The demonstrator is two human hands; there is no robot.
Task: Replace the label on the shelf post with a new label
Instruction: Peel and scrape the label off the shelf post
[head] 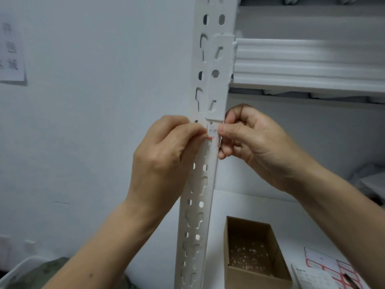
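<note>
Two bare hands meet at one white slotted shelf post (pixel 205 184), which rises through the middle of the scene. A single small label (pixel 213 132), white with red lines, sits on the post's face just below the joint where an upper sleeve overlaps the post. The left hand (pixel 164 153) comes in from the left with its fingers curled, and its grip narrows to a pinch of thumb and forefinger at the label's left edge. The right hand (pixel 256 140) comes in from the right with its thumb laid on the label's right edge and its other fingers curled round the post's right side. That grip is tight too, holding label and post together.

Right of the post, one ribbed white shelf beam (pixel 302 65) runs off to the right above the hands. On the lower shelf (pixel 260 205), near and right of the post, stands one open cardboard box (pixel 257 276), with pale scraps scattered over its bottom. Farther right, at the near edge, lies one sheet of red-bordered labels (pixel 325 261), partly hidden behind the right forearm. One printed paper notice (pixel 12 53) hangs on the wall at far left, its writing too blurred to read.
</note>
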